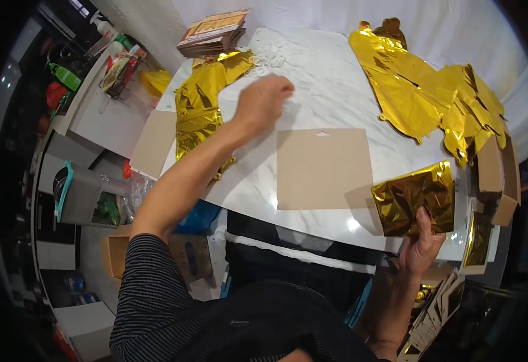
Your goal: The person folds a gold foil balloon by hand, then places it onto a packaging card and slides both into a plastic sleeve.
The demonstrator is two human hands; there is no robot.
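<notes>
My right hand [421,248] grips a folded gold foil balloon [413,202] at its lower edge, thumb on top, near the table's front right. My left hand [263,104] is over the table with its fingers pinched together. Whatever it may hold is too small to make out. Just beyond it lies a loose tangle of white string [268,58]. A flat brown card [324,169] with a hang hole at its top edge lies between my hands. Unfolded gold foil [197,105] lies beside my left forearm, partly hidden by it.
More gold foil balloons [412,90] spread over the back right of the marble-patterned table [324,66]. Printed cards [213,33] are stacked at the back left. Another brown card [155,142] lies at the left edge. A cardboard box [498,169] stands at the right.
</notes>
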